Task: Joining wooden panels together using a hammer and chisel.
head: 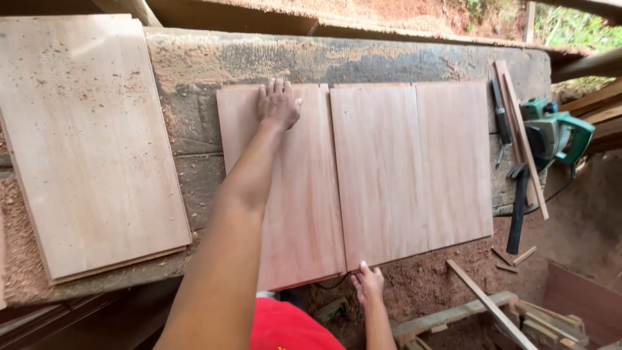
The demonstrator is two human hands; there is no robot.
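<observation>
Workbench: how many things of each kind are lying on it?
Reddish wood panels side by side: 3
Pale board stack on the left: 1
Thin wood strips: 1 bundle
Green power planer: 1
Hammer: 1
Total: 7

Stacked boards (91, 142) cut off at left edge; right fingers (363, 280) partly under panel (376, 175) edge.

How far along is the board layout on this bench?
Done: two reddish boards lie edge to edge on the dusty workbench. In hand: the left hand presses flat on the top of a third board, while the right hand touches the near edge by the seam. Left: a thin gap shows at that seam; a stack of boards waits aside.
</observation>
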